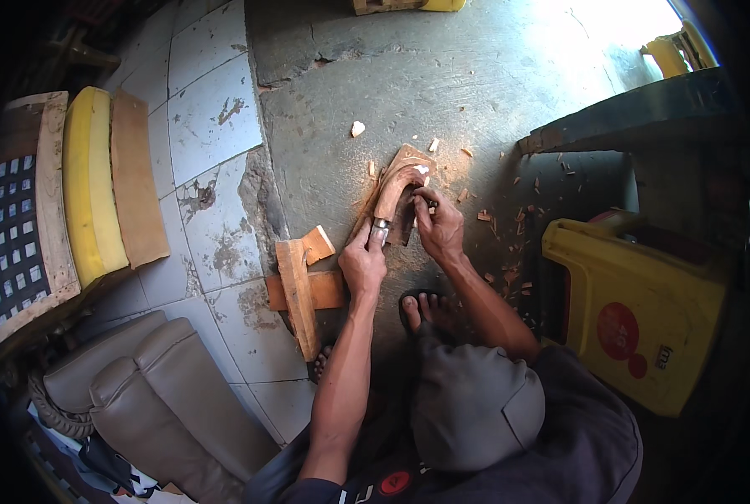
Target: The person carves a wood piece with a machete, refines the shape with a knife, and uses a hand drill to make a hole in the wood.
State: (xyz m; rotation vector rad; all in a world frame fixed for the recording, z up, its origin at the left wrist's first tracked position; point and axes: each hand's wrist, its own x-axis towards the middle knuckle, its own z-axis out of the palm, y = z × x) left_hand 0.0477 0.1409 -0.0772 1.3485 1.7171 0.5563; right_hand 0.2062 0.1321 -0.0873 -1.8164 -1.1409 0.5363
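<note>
Concrete floor with scattered wood chips, curved wooden handle near centre

Curved wooden handle sits over a flat wooden board, just above frame centre, metal collar at its lower end. Left hand is closed round the collar end; right hand has thumb and fingers curled nearly together beside the handle, can't tell if gripping anything. Handle looks stiff, fairly light, not fragile; bare wood likely grippy, metal slicker. Best hold: collar end or thick mid-bend.
</note>
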